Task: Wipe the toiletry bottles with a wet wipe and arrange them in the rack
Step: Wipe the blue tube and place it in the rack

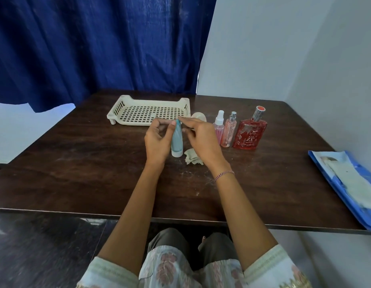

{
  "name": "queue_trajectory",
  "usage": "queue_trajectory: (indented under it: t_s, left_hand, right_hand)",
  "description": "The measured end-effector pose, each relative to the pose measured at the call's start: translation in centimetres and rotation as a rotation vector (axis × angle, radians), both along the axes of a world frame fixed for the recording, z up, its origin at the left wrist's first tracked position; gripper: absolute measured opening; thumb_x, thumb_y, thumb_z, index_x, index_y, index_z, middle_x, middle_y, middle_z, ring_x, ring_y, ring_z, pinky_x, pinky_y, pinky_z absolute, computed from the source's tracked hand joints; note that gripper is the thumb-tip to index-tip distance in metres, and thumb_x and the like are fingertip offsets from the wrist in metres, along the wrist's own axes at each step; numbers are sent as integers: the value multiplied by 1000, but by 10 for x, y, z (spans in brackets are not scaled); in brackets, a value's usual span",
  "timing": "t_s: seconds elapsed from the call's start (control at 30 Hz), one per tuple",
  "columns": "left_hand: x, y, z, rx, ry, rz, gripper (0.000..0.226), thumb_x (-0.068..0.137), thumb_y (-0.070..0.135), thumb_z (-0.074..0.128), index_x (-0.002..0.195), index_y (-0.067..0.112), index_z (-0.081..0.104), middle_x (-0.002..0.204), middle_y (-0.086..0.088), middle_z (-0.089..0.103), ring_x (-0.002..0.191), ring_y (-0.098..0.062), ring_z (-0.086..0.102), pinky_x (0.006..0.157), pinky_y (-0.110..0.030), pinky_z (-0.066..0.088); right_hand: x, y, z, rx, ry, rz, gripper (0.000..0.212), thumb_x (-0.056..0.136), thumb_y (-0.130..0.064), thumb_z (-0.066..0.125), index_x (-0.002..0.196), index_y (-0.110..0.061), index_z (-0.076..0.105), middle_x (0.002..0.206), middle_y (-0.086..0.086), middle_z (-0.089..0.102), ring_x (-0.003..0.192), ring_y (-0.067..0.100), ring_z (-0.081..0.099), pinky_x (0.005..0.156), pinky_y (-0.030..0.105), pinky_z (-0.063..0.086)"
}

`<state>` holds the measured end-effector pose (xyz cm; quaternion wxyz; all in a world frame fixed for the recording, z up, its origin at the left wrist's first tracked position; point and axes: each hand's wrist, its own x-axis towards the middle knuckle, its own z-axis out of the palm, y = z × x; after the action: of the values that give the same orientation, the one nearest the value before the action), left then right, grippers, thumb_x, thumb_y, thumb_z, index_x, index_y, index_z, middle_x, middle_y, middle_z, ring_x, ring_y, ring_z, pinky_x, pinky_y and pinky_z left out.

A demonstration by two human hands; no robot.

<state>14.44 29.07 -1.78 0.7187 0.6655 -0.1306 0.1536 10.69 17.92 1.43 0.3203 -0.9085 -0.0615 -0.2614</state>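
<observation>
Patterned sleeves (109,273) and a lap were seen nearest, below the tabletop (76,173) edge. A pale blue tube (177,140) was stood on its white cap, its crimped top pinched by the left hand (157,140) and the right hand (201,140), each grip pressed together on it. A crumpled wet wipe (191,157) was left beside it, ungripped. Nothing had been placed in the rack (149,111); three pink and red bottles (250,132) were lined up to its right. Arranging was judged barely begun. A round cream item (198,116) was half hidden behind the right hand, and the blue wipe pack (346,183) was cut off.
</observation>
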Motion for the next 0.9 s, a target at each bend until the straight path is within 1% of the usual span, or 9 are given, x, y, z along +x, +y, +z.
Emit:
queue_trajectory:
  t_s: [0.1, 0.2, 0.3, 0.43, 0.57, 0.63, 0.77, 0.83, 0.9]
  left_hand:
    - [0, -3, -2, -44, -5, -112, 3, 94, 11, 56, 94, 13, 55, 105, -5, 69, 99, -8, 67, 84, -25, 54]
    - [1, -6, -3, -18, -50, -185, 15, 97, 8, 49, 107, 13, 58, 110, -1, 68, 108, -9, 63, 92, -26, 50]
    - [4, -5, -3, 34, -109, -220, 23, 99, 5, 43, 115, 1, 60, 110, -8, 66, 109, -13, 61, 95, -23, 46]
    - [5, -3, -6, 34, -42, -303, 27, 101, 11, 42, 119, 5, 60, 118, -9, 65, 116, -16, 58, 103, -28, 44]
    - [5, 0, -6, -5, 35, -371, 29, 101, 19, 41, 123, 14, 59, 122, -4, 64, 120, -14, 56, 106, -34, 42]
    - [5, 1, -7, -31, 68, -398, 28, 101, 22, 41, 122, 18, 60, 123, -2, 64, 120, -13, 56, 107, -37, 42]
    - [4, 4, -11, -76, 94, -445, 29, 100, 24, 42, 121, 20, 61, 127, 0, 62, 123, -15, 54, 108, -40, 40]
    - [4, 4, -11, -90, 102, -441, 28, 98, 25, 44, 119, 22, 62, 127, 4, 62, 124, -13, 53, 109, -38, 39]
    - [5, 3, -12, -105, 112, -440, 30, 96, 29, 46, 118, 19, 64, 122, 1, 65, 120, -16, 56, 106, -39, 41]
  right_hand:
    - [-9, -11, -10, 16, 14, -99, 32, 89, 0, 57, 120, -7, 63, 119, 9, 65, 105, 18, 62, 97, 27, 46]
    - [-19, -20, -28, -143, 76, -184, 23, 89, -12, 62, 111, -9, 68, 103, 8, 67, 89, 16, 62, 85, 25, 50]
    - [-19, -20, -44, -227, 168, -217, 30, 85, -31, 66, 106, -10, 69, 94, 3, 63, 80, 12, 57, 71, 17, 40]
    - [-19, -19, -51, -247, 233, -219, 39, 80, -37, 70, 108, -9, 66, 98, 4, 63, 90, 18, 60, 71, 19, 37]
    - [-18, -21, -51, -286, 284, -223, 26, 86, -26, 66, 105, -9, 68, 101, 4, 66, 91, 16, 61, 74, 19, 41]
    - [-20, -23, -44, -171, 228, -221, 23, 86, -23, 66, 106, -12, 70, 101, 3, 67, 86, 10, 60, 74, 17, 43]
    - [-19, -10, -19, 383, -104, -197, 29, 82, -18, 71, 111, -15, 69, 105, -1, 70, 91, 4, 62, 80, 15, 50]
    - [-10, 0, -9, 479, -199, -176, 28, 82, -16, 71, 110, -15, 69, 106, -1, 70, 93, 4, 63, 80, 16, 52]
    - [-1, 5, -5, 476, -253, -153, 23, 82, -10, 70, 104, -15, 72, 100, -1, 69, 88, 1, 62, 78, 11, 50]
